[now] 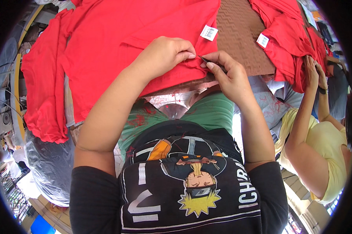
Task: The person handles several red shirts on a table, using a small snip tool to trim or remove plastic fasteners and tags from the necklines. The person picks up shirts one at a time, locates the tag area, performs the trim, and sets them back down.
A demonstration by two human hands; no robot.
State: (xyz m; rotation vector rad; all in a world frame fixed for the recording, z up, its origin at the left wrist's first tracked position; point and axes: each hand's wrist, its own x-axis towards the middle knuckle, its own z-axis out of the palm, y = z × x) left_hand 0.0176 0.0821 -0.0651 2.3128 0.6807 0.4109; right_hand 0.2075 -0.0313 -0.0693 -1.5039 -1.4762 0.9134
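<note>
A red garment [144, 23] lies spread in front of me, with a white barcode tag [209, 32] near its right edge. My left hand [169, 54] rests over its near right part, with thumb and forefinger pinched together on the red cloth. Close to those fingertips, my right hand [230, 72] holds small dark thread snips [205, 59], their pointed tip turned left toward the cloth. Most of the snips is hidden in my right fingers.
Brown textured table covering [242, 39] shows right of the garment. Another red garment [285, 43] with a white tag [262, 40] lies beyond it, under a co-worker's hands [312, 74]. Red thread scraps dot my green trousers [211, 111]. A clear plastic bag [51, 169] stands at left.
</note>
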